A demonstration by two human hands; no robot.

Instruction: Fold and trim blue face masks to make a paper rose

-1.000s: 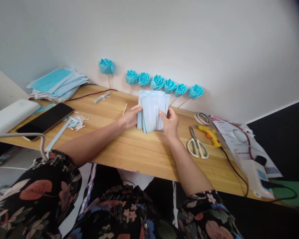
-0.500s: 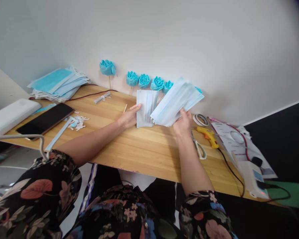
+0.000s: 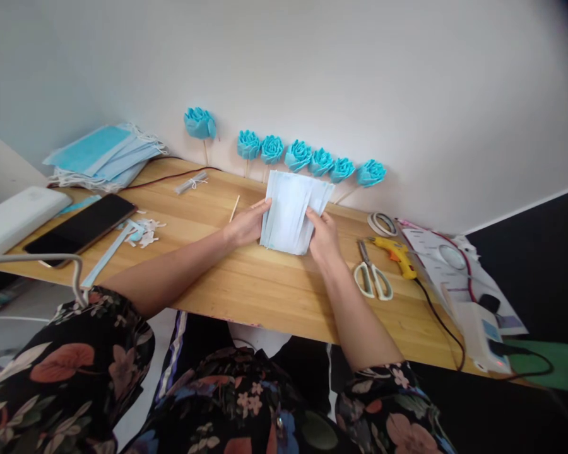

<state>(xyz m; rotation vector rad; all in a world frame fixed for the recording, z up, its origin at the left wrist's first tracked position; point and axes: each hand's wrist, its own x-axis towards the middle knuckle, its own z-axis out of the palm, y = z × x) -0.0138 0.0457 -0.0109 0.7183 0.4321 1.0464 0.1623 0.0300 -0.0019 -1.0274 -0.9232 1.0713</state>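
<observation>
Both my hands hold a stack of light blue face mask sheets (image 3: 291, 211) upright over the middle of the wooden table (image 3: 265, 290). My left hand (image 3: 247, 224) grips the stack's left edge with closed fingers. My right hand (image 3: 322, 236) pinches its right lower edge. Behind the stack, several blue fabric roses (image 3: 307, 156) on sticks lean against the white wall.
Scissors (image 3: 372, 275) and a yellow glue gun (image 3: 398, 254) lie right of my hands, with a tape roll (image 3: 382, 224) and papers beyond. A pile of masks (image 3: 101, 154), a phone (image 3: 80, 226), a white box (image 3: 16, 217) and mask scraps (image 3: 139, 233) lie at the left.
Half a second ago my right hand held part of the stack away to the right; it has brought those sheets back against the sheets in my left hand.
</observation>
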